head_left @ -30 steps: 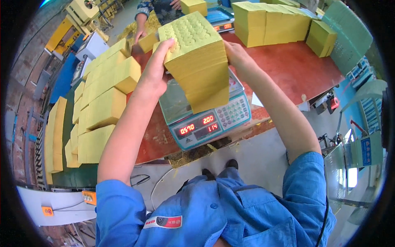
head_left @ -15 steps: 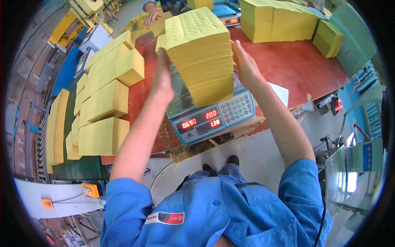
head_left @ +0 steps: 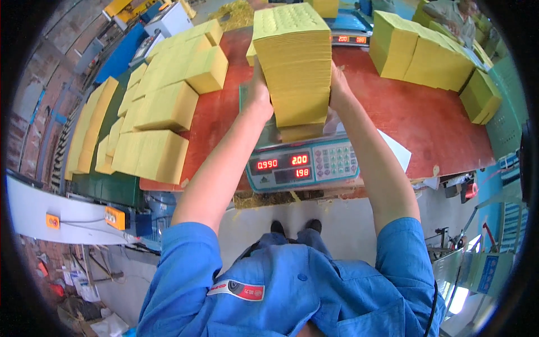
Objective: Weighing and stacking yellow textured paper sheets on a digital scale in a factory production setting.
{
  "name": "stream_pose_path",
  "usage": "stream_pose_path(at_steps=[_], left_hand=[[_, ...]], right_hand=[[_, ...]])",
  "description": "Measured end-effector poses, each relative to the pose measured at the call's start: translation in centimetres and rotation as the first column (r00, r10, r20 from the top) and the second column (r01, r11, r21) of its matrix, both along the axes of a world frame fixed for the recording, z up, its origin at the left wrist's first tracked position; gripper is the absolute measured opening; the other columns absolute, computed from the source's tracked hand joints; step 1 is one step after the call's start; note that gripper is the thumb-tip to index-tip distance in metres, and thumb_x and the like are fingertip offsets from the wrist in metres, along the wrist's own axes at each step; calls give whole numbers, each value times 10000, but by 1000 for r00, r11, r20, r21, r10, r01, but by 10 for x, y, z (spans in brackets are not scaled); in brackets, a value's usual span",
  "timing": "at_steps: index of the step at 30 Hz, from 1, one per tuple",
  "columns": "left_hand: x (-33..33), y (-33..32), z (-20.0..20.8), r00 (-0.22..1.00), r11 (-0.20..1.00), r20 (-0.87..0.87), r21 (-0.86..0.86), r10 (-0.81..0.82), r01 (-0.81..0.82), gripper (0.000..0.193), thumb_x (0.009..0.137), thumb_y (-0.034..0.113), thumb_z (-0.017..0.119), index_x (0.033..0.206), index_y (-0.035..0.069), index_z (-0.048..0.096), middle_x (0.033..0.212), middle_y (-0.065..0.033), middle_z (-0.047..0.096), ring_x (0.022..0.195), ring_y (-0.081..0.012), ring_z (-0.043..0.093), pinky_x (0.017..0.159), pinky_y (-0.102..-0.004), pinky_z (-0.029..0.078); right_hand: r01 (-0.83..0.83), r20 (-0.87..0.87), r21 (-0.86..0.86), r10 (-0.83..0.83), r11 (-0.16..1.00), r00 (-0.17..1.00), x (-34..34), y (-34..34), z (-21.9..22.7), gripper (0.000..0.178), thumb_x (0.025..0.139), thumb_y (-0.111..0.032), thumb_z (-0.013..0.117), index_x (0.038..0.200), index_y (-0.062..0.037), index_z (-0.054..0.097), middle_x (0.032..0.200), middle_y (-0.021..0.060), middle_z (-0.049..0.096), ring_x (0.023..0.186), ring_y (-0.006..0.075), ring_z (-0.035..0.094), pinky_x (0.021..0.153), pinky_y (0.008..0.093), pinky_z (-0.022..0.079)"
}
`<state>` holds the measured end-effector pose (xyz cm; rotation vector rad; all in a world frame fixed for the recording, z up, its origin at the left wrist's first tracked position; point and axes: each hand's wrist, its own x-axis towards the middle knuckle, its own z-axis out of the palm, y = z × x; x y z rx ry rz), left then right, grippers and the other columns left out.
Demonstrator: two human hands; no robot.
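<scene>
A tall stack of yellow paper sheets [head_left: 296, 78], its top covered with rows of small curved marks, stands upright over the plate of a digital weighing scale [head_left: 303, 168]. My left hand [head_left: 260, 92] presses against its left side and my right hand [head_left: 338, 89] against its right, so the stack is gripped between them. Most of my fingers are hidden behind it. A yellow patch shows on the scale below the stack's lower edge; I cannot tell whether it is a reflection or more paper. Red digits glow on the scale's front panel, beside a keypad.
Several yellow paper blocks [head_left: 168, 106] lie at the left, and a long row of them [head_left: 421, 53] stands far right on the red tabletop [head_left: 393, 123]. Behind my stack is a second scale [head_left: 349, 33]. A person [head_left: 452, 19] is at the far right. A white sheet [head_left: 397, 150] lies by my right forearm.
The stack has become straighter and my hands have moved closer in against its sides. The scale's red digits have changed. My view has shifted; a hand at the far left is out of sight.
</scene>
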<state>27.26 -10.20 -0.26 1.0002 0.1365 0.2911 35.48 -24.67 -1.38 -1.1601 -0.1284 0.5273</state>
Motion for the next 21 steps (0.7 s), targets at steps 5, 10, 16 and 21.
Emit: stream_pose_path(at_steps=[5,10,16,21], left_hand=[[-59,5,-7,979,962,-12,190,202,-196,906,932,658,360,1504,-14,153,1576,-183,168,1461,-273,141,1163,-466,110],[-192,-5,-17,967,970,-81,70,240,-235,641,991,496,366,1363,-23,423,1379,-204,468,1261,-284,472,1045,-430,375],[-235,-51,-29,963,967,-126,-55,239,-247,492,1010,399,363,1220,-9,541,1193,-187,609,1083,-268,591,941,-399,458],[-240,-58,-33,957,964,-138,-37,255,-263,458,1012,368,377,1202,-10,552,1149,-174,625,1040,-249,599,921,-393,466]], right_hand=[[57,301,50,-70,997,951,-32,-52,-23,641,1007,-541,283,1473,-104,333,1490,116,382,1362,256,362,1093,420,300],[-64,180,123,41,990,983,-136,-136,-31,662,1012,-512,256,1496,-60,245,1517,153,328,1407,281,297,1130,442,228],[-119,32,134,116,984,993,-191,-173,-42,710,970,-548,383,1461,-40,317,1423,199,447,1306,318,437,1026,444,382],[-121,-18,191,126,974,992,-193,-186,-52,640,979,-475,407,1420,-12,376,1349,195,522,1261,310,486,1011,449,387]])
